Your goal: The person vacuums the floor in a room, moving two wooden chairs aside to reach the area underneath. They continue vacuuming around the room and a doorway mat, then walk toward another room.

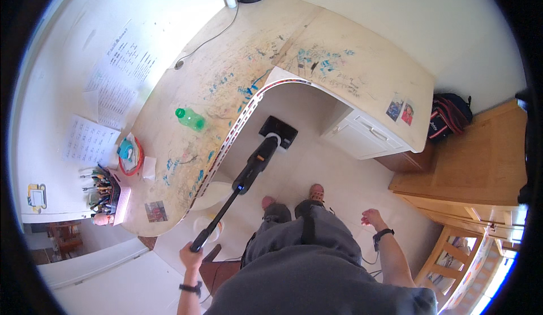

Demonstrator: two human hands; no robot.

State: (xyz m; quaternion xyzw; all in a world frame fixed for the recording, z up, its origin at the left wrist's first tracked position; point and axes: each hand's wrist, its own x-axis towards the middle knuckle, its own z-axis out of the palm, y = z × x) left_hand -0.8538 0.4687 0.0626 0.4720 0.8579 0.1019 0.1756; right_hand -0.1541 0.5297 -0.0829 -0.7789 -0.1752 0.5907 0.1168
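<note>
My left hand (190, 256) is wrapped round the end of the handle of a black stick vacuum cleaner (250, 170). Its stick slants away from me, and its flat black floor head (278, 133) rests on the pale floor under the curved desk's inner edge. My right hand (373, 219) hangs free to the right of my legs, holding nothing, with the fingers loosely bent and apart. Each wrist wears a dark band.
A curved, ink-marked desk (305, 32) wraps round the far and left sides, bearing a green bottle (190, 119), a red-rimmed basket (131, 155) and a pen holder (116, 196). A white cabinet (367, 135) stands beneath its right part. Wooden furniture (452, 168) lines the right.
</note>
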